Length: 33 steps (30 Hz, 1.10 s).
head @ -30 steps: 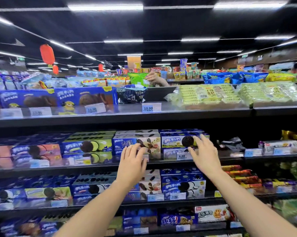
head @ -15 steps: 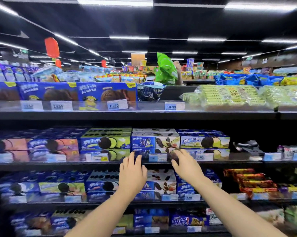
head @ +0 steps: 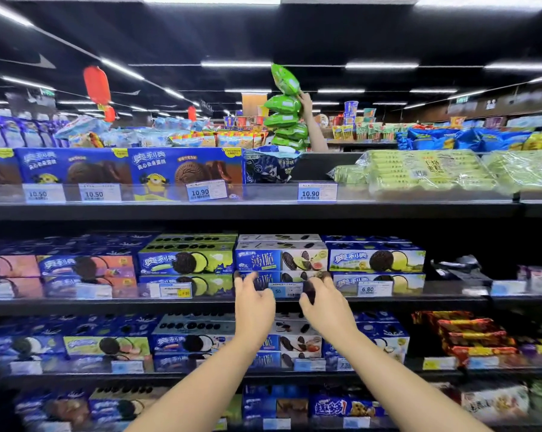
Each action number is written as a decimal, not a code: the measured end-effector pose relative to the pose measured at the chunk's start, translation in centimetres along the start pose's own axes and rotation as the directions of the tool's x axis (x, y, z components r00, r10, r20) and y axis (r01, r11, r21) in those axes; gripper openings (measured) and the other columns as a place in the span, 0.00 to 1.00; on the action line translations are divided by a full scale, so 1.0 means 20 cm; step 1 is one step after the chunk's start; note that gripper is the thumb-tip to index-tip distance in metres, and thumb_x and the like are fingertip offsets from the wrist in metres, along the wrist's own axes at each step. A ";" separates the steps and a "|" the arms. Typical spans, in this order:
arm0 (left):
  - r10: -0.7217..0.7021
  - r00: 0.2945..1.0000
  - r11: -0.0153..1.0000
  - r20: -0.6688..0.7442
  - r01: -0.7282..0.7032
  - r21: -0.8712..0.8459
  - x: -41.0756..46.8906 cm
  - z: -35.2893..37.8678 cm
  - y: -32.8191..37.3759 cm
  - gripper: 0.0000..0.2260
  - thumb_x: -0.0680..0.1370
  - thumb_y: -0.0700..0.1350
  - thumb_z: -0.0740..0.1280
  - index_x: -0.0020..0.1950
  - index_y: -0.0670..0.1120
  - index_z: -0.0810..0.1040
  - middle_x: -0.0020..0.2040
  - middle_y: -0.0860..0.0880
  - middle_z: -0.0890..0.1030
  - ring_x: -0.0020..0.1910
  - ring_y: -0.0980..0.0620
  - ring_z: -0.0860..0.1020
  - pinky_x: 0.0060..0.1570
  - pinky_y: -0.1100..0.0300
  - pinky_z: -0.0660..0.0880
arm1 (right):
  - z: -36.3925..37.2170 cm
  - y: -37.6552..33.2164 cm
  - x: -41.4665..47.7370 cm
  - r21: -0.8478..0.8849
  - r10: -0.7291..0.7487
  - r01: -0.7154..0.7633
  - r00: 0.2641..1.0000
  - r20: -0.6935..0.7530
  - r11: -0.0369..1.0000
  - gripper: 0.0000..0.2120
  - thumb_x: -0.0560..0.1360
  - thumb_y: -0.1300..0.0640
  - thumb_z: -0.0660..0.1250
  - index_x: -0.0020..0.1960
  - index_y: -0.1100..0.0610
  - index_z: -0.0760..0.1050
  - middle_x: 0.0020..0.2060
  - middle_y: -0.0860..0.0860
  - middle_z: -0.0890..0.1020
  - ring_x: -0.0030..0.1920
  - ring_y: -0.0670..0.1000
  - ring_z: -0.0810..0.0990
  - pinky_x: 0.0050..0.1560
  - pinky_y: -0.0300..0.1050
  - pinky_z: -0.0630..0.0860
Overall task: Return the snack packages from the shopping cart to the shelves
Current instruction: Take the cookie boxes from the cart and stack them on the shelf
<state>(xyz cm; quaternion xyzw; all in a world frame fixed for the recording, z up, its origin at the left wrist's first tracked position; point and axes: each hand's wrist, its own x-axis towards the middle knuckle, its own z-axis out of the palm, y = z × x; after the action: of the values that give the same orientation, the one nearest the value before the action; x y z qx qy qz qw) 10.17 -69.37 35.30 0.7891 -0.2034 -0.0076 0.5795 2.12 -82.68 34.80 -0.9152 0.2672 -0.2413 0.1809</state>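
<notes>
two near hands (head: 253, 302) (head: 325, 304), three red lanterns (head: 97, 85) (head: 109, 113) (head: 191, 113).

Before 2 stacked boxes (head: 280, 260), the left hand (head: 253, 302) lies beside the right hand (head: 324, 302).

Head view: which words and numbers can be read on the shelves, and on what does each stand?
"10.50": two left price tags on the top shelf.
"10.90": two centre price tags on the same shelf.
"6.80": right price tag on the middle shelf.
"奥利奥": blue boxes, top shelf.
"薄脆": white-blue box, middle shelf.
Small print and lower tags: too blurred.
</notes>
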 end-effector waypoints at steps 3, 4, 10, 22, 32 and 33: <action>-0.050 0.998 0.994 -0.045 0.045 -0.104 0.02 0.01 0.02 0.19 0.79 0.38 0.59 0.69 0.52 0.70 0.79 0.49 0.56 0.74 0.50 0.64 0.63 0.56 0.65 | 0.00 -0.01 0.00 0.120 0.031 -0.029 0.999 -0.014 0.992 0.19 0.81 0.48 0.61 0.69 0.52 0.70 0.60 0.52 0.72 0.53 0.56 0.78 0.45 0.46 0.73; -0.064 0.996 0.991 -0.054 0.057 -0.122 0.03 0.02 0.02 0.18 0.79 0.38 0.60 0.66 0.53 0.71 0.79 0.49 0.56 0.72 0.49 0.67 0.62 0.55 0.67 | 0.00 -0.01 0.01 0.140 0.040 -0.037 0.999 -0.019 0.989 0.18 0.80 0.48 0.61 0.68 0.52 0.71 0.59 0.52 0.72 0.51 0.55 0.78 0.45 0.46 0.72; -0.034 0.995 0.994 -0.091 0.024 -0.109 0.05 0.01 -0.01 0.14 0.78 0.38 0.61 0.60 0.53 0.72 0.69 0.47 0.66 0.50 0.62 0.73 0.50 0.57 0.69 | 0.00 0.01 0.01 0.196 0.048 -0.040 0.998 -0.039 0.980 0.15 0.80 0.49 0.62 0.65 0.51 0.71 0.55 0.49 0.70 0.43 0.51 0.72 0.41 0.45 0.69; -0.055 0.989 0.996 -0.139 0.045 -0.075 0.07 0.06 0.01 0.12 0.78 0.37 0.61 0.60 0.47 0.71 0.64 0.48 0.67 0.45 0.54 0.75 0.42 0.58 0.68 | 0.00 0.04 0.03 0.265 0.045 -0.029 0.997 -0.057 0.964 0.15 0.79 0.50 0.63 0.65 0.51 0.72 0.59 0.49 0.73 0.47 0.49 0.74 0.46 0.43 0.71; -0.013 0.985 0.990 -0.172 -0.011 -0.140 0.01 0.04 0.00 0.09 0.78 0.36 0.63 0.50 0.51 0.72 0.69 0.45 0.64 0.43 0.55 0.75 0.43 0.59 0.70 | -0.03 0.06 0.03 0.354 0.030 -0.011 0.998 -0.049 0.935 0.12 0.78 0.52 0.65 0.61 0.50 0.74 0.55 0.49 0.74 0.52 0.48 0.74 0.52 0.41 0.69; -0.007 0.985 0.989 -0.173 -0.019 -0.147 0.01 0.04 0.00 0.10 0.78 0.35 0.63 0.50 0.51 0.72 0.70 0.45 0.63 0.43 0.54 0.76 0.44 0.58 0.71 | -0.03 0.06 0.03 0.359 0.023 -0.005 0.999 -0.046 0.934 0.12 0.78 0.52 0.65 0.61 0.50 0.74 0.55 0.49 0.74 0.53 0.48 0.75 0.52 0.41 0.69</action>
<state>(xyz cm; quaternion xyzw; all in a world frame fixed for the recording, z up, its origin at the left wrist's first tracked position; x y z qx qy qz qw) 10.13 -70.09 34.99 0.7410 -0.1534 0.0478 0.6520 1.76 -84.00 34.87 -0.8588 0.2296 -0.3071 0.3397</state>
